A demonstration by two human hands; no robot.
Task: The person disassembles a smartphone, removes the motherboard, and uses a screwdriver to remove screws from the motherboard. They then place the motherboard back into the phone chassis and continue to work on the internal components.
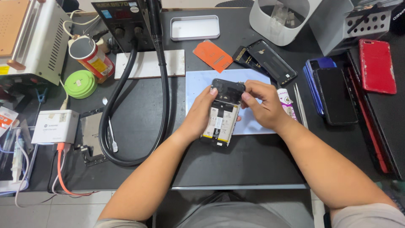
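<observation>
Two bare hands meet over a dark bench (253, 160), and many things sit around them. Far to the left stands a cream metal machine (36, 42) with slots in its side. Next to it a red and yellow can (93, 57) stands upright, with a round green box (80, 83) just beside it. Lower down lies a small white box (55, 126) with an orange wire coming out of it. A thick black hose (162, 84) curls down from a black machine (122, 21) at the back and loops across the bench. Then comes the left hand (200, 116). It is curled around the left side of an opened phone (222, 114), thumb near the top. The phone has its back off, so its battery shows. It is held just above a pale blue mat (198, 84), near the middle of the bench. The right hand (263, 105) grips the phone's top right part, fingers bent and pressing on it. Behind the phone lie an orange card (213, 55) and a black phone shell (272, 61). Metal tweezers (300, 105) lie just right of that hand. Further right lie a black phone (335, 97) on a blue one, then a red phone (376, 65).
</observation>
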